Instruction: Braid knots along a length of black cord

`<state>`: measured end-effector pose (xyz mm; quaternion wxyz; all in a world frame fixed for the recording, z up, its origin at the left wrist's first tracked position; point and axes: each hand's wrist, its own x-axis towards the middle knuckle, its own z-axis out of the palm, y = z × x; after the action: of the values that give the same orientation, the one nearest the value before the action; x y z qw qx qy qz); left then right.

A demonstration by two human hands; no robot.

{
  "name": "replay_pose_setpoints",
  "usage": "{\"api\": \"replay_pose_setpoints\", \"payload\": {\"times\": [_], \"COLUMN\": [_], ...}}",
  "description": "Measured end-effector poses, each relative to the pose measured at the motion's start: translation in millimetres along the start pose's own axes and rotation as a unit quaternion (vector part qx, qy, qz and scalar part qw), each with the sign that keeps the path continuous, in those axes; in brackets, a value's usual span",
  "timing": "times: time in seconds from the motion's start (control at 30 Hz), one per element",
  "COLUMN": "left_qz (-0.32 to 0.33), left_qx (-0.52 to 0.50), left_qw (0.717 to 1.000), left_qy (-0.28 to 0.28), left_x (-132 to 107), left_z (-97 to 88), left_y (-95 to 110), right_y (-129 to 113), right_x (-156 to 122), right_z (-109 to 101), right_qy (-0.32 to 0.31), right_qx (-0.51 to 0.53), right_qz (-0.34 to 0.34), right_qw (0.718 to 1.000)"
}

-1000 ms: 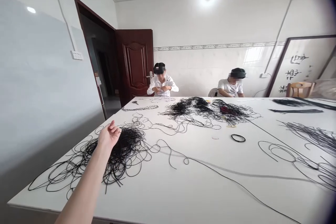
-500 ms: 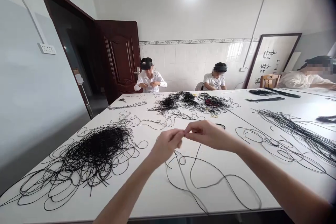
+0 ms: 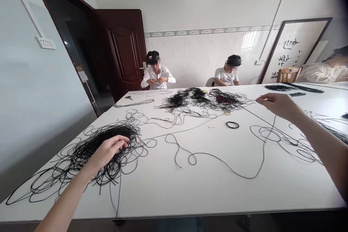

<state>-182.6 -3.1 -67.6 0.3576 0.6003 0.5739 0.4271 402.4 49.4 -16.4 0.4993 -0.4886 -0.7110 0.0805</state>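
My left hand (image 3: 107, 150) rests on a large tangled pile of thin black cord (image 3: 87, 156), its fingers curled into the strands. Whether those fingers grip any strand is hidden. My right hand (image 3: 274, 104) is raised above the white table (image 3: 190, 195) at the right, thumb and fingers pinched together. A single black cord (image 3: 263, 156) runs down from under that hand, then curves left across the tabletop in loose loops toward the pile.
Further black cord tangles (image 3: 201, 99) lie across the table's far end, with scissors (image 3: 129, 98) and a black ring of cord (image 3: 232, 125) nearby. Looped strands (image 3: 282, 139) lie at the right. Several co-workers sit around the table, including one in white (image 3: 157, 79).
My hands, together at mid-table half a second ago, have parted. The left has moved onto the pile and the right out to the right, with the cord drawn across the table.
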Motion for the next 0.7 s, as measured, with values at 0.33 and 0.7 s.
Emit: {"api": "replay_pose_setpoints", "payload": {"times": [0.33, 0.7], "left_qz": [0.046, 0.113], "left_qx": [-0.098, -0.175], "left_qw": [0.994, 0.977], "left_qy": [0.020, -0.047], "left_x": [12, -1], "left_z": [52.8, 106.7], "left_y": [12, 68], "right_y": [-41, -58], "right_x": [-86, -91], "right_z": [204, 294], "right_qy": [-0.269, -0.421], "right_qx": [-0.169, -0.134], "right_qz": [-0.119, -0.200], "right_qw": [0.941, 0.875]}}
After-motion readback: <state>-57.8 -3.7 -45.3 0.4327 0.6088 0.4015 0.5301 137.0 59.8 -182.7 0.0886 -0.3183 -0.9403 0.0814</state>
